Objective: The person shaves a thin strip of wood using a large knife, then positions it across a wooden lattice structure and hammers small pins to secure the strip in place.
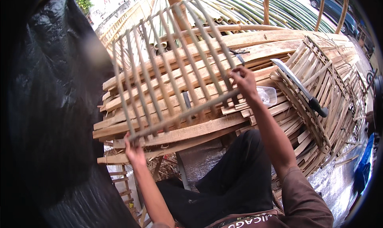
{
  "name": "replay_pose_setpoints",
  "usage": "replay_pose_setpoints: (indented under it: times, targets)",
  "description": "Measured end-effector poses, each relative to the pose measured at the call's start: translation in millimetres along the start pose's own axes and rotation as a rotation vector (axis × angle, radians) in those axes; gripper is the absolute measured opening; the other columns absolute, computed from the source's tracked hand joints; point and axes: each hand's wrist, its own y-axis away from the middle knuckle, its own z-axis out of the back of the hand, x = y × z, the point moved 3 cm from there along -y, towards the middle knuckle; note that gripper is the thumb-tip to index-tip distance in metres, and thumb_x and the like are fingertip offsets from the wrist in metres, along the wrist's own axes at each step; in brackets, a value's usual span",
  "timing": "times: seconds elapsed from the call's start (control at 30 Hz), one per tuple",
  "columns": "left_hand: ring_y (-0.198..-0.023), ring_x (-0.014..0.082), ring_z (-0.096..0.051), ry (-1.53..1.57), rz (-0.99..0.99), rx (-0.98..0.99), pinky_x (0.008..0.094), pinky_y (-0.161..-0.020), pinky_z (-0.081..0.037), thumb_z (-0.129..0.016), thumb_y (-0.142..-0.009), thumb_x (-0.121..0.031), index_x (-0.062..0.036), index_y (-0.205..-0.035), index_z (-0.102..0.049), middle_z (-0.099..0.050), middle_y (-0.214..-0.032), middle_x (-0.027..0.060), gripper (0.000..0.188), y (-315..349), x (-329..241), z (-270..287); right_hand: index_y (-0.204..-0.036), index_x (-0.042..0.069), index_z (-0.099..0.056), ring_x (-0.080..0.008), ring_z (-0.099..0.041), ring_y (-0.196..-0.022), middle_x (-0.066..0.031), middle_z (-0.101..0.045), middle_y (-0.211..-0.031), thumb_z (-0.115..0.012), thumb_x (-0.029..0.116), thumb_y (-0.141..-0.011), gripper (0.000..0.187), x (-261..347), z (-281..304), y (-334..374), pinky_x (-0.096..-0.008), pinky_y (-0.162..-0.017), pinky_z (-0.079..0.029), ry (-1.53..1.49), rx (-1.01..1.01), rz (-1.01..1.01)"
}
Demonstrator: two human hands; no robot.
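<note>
Between my two hands a slatted bamboo rack [181,117] is held up at a slant, its several thin bars running from a near crosspiece to a far one. My left hand [135,153] grips the near left corner, thumb against the crosspiece. Closed on the outer bar at the right side is my right hand [244,82], just above the near right corner. Past the right hand's fingertips a small black object [239,57] shows; I cannot make out its kind. A large knife [296,79] with a black handle rests on slats to the right.
Long wooden planks [171,139] lie stacked under the rack. A clear plastic tub [267,95] sits by my right forearm. Bundled bamboo slats [339,92] fill the right side, with green bamboo poles [239,8] behind. Black sheeting [56,108] hangs at the left.
</note>
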Motion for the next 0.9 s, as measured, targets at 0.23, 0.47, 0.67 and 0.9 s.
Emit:
replay_pose_setpoints:
  times: [0.23,0.47,0.67,0.9]
  targets:
    - [-0.092,0.0186,-0.068,-0.089,0.231,-0.249,0.0332,-0.078,-0.059,-0.060,-0.099,-0.017,-0.0068,-0.112,-0.063,-0.070,-0.107,0.0081,0.017,-80,100,-11,-0.102,0.003,-0.073,-0.0127,-0.068,-0.070,-0.0089,-0.072,-0.078,-0.071,0.029,-0.083,0.032,-54,40,-65,-0.0280,-0.064,-0.052,0.220,-0.140,-0.121]
    - [-0.078,0.0086,-0.065,-0.794,0.342,-0.363,0.0232,-0.064,-0.053,-0.071,-0.092,-0.020,-0.0081,-0.108,-0.071,-0.070,-0.092,0.0007,0.020,-66,103,-52,-0.098,0.002,-0.074,-0.0177,-0.067,-0.076,-0.0113,-0.072,-0.084,-0.069,0.021,-0.081,0.026,-99,81,-85,-0.0302,-0.071,-0.052,0.244,-0.225,-0.107]
    - [-0.093,0.0138,-0.062,-0.917,-0.049,-0.186,0.0284,-0.094,-0.045,-0.076,-0.088,-0.021,0.0023,-0.106,-0.074,-0.074,-0.099,0.0082,0.030,-63,102,-41,-0.094,0.011,-0.075,-0.0284,-0.070,-0.094,-0.0133,-0.072,-0.103,-0.068,0.027,-0.084,0.019,-18,28,-63,-0.0412,-0.084,-0.052,0.992,-0.284,0.199]
    - [-0.105,0.0235,-0.059,-1.099,-0.223,-0.325,0.0343,-0.098,-0.043,-0.082,-0.082,-0.025,-0.0012,-0.106,-0.075,-0.062,-0.108,0.0107,0.034,-51,105,-45,-0.095,0.003,-0.071,-0.0150,-0.069,-0.077,-0.0115,-0.074,-0.088,-0.073,0.013,-0.087,0.013,5,-137,11,-0.0300,-0.069,-0.059,0.352,0.291,0.178]
